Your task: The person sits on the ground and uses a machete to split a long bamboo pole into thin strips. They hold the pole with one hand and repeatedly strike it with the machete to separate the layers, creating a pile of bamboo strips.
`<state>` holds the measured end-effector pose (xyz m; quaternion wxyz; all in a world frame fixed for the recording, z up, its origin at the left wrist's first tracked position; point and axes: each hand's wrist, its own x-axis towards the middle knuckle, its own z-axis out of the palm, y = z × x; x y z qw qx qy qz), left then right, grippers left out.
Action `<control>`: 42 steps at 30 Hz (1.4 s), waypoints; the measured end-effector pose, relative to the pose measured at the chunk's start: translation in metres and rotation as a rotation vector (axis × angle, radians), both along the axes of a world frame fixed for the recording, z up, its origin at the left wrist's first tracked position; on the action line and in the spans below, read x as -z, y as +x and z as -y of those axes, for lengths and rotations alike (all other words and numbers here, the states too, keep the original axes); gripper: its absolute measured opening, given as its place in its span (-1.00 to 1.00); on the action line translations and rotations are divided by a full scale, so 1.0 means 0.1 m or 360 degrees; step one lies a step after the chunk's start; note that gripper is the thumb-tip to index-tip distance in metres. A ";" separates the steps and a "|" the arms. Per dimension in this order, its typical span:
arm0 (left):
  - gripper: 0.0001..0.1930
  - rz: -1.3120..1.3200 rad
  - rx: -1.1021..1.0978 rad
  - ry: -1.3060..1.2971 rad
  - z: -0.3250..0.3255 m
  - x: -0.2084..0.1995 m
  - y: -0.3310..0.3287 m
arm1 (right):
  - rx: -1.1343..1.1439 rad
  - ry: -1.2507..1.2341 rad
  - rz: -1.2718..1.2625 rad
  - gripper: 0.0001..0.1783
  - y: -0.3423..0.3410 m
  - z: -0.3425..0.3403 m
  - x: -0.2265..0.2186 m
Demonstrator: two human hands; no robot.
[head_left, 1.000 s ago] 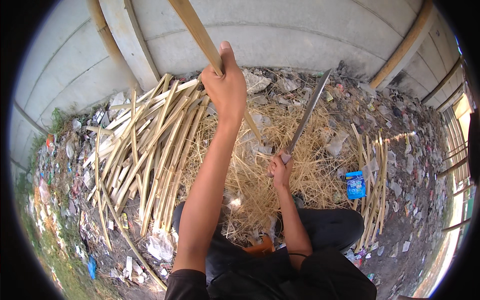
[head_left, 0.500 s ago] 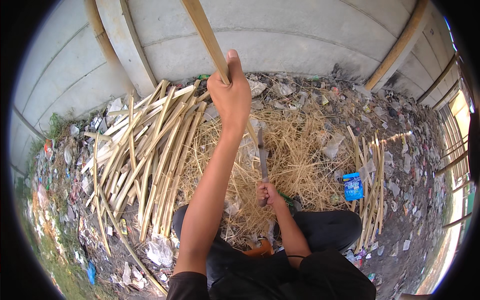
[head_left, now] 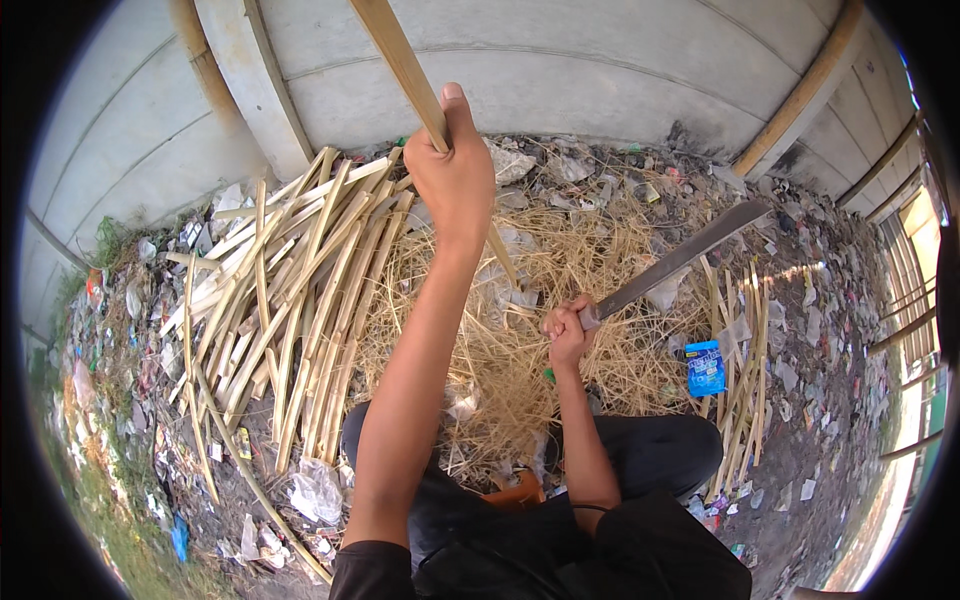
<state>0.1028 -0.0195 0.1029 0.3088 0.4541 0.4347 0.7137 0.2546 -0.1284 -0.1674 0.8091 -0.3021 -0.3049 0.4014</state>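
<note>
My left hand (head_left: 452,190) is closed around a long bamboo strip (head_left: 400,65), thumb pointing up along it. The strip slants from the top of the view down past my wrist, and its lower end shows over the shavings. In my right hand (head_left: 570,330) is a machete (head_left: 680,262), gripped by the handle. Its broad dark blade points away to the far right, apart from the strip. Below both hands spreads a heap of thin bamboo shavings (head_left: 560,260) in front of my bent legs.
A large pile of split bamboo strips (head_left: 310,290) lies to the left. Thinner strips (head_left: 745,400) lie at the right beside a blue packet (head_left: 705,368). A grey panel wall (head_left: 560,90) with posts stands ahead. Litter (head_left: 810,350) covers the ground.
The machete has swung out to the right, away from the strip, and my right hand has risen and turned. My left hand has shifted slightly up and left, still holding the strip.
</note>
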 end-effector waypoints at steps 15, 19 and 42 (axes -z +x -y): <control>-0.41 0.0036 0.0799 0.0071 -0.01 0.03 -0.17 | -0.1452 -0.0951 -0.1021 -0.73 0.06 0.51 1.61; -0.45 -0.0054 0.0951 0.0151 -0.03 0.08 -0.33 | -0.1160 -0.1195 -0.0732 -0.73 0.02 0.48 1.46; -0.11 0.0586 0.0704 0.0363 -0.04 0.12 -0.73 | -0.0372 -0.1487 0.0267 -0.68 0.16 0.58 0.98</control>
